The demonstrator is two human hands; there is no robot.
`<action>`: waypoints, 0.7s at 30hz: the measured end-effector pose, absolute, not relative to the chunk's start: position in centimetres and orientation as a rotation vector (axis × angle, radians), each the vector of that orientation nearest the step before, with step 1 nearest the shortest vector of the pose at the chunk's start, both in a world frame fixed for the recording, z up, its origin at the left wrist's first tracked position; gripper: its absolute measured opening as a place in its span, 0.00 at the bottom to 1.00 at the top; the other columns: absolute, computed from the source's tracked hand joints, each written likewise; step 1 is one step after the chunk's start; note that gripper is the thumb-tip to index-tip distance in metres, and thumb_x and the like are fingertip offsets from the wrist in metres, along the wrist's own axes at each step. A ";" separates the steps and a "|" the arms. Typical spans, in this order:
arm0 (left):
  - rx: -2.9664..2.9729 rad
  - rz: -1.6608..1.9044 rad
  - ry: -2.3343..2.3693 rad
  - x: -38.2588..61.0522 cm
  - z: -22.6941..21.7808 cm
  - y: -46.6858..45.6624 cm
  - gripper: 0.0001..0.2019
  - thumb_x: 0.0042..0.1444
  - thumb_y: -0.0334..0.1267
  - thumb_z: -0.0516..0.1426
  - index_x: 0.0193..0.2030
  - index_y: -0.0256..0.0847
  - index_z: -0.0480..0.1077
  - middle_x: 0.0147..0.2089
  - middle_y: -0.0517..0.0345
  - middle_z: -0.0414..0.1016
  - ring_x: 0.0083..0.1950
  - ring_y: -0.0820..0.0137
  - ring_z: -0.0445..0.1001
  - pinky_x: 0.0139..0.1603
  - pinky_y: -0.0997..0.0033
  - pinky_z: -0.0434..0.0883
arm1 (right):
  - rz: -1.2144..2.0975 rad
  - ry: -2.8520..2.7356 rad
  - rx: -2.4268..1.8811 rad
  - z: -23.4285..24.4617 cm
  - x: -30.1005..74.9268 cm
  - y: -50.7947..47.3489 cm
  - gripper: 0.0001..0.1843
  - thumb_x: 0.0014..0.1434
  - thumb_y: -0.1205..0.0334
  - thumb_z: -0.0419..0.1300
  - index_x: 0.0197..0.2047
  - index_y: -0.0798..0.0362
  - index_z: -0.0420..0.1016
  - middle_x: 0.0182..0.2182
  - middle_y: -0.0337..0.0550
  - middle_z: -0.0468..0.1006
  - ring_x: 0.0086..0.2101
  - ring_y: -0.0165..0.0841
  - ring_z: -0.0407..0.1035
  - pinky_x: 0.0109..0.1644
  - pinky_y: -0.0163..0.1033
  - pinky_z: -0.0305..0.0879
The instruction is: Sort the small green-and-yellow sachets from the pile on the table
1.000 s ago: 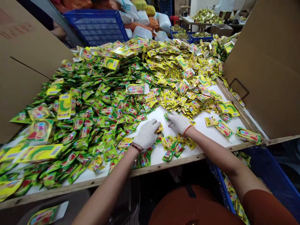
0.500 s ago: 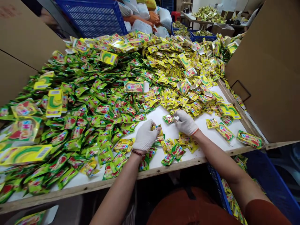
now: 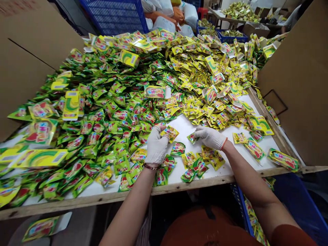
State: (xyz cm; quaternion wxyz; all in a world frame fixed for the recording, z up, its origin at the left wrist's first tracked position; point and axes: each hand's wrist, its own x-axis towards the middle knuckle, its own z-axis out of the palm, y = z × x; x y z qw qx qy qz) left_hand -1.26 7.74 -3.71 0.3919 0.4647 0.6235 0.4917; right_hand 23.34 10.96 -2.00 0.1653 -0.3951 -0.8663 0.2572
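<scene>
My left hand (image 3: 157, 146), in a white glove, pinches a small yellow packet (image 3: 171, 133) by its near edge, thumb and fingers together. To its right, my gloved right hand (image 3: 210, 137) has its fingertips closed on a small green packet (image 3: 191, 138), partly hidden by the fingers. Between the hands a green packet (image 3: 178, 148) lies on the white tabletop (image 3: 182, 123). Nearer me are more loose packets, among them a yellow one (image 3: 189, 159) and a green one (image 3: 188, 175).
A big heap of green packets (image 3: 112, 102) covers the left, with yellow packets (image 3: 202, 106) beyond my right hand. Flat printed boxes (image 3: 157, 92) lie among them. Cardboard walls (image 3: 294, 78) flank the table. Blue crates (image 3: 115, 15) stand behind and below right.
My left hand has turned so the yellow packet shows fully. My right hand has drawn slightly nearer with the green packet. The whole view has shifted, moving the scene rightward.
</scene>
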 end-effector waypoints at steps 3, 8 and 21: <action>1.116 1.286 1.509 -1.3 -4.1 7.9 0.23 0.48 0.40 0.60 0.51 0.37 0.69 0.41 0.53 0.77 0.38 0.67 0.76 0.41 0.67 0.74 | 0.843 -2.396 -1.039 -1.4 23.7 10.4 0.22 0.49 0.78 0.53 0.43 0.54 0.79 0.41 0.43 0.77 0.42 0.34 0.71 0.50 0.37 0.66; 1.104 1.254 1.523 -0.8 -4.4 8.1 0.20 0.47 0.39 0.60 0.49 0.37 0.71 0.39 0.53 0.78 0.36 0.67 0.76 0.38 0.68 0.73 | 0.790 -2.169 -1.271 -1.9 19.5 13.2 0.12 0.58 0.69 0.55 0.41 0.54 0.79 0.39 0.44 0.80 0.42 0.35 0.74 0.51 0.39 0.68; 0.982 1.483 1.603 -1.9 -4.0 8.7 0.20 0.51 0.41 0.57 0.50 0.36 0.70 0.43 0.52 0.76 0.39 0.68 0.76 0.40 0.71 0.73 | 0.681 -2.235 -1.823 -2.7 9.7 20.7 0.08 0.55 0.65 0.60 0.38 0.53 0.79 0.41 0.54 0.82 0.43 0.43 0.76 0.47 0.40 0.68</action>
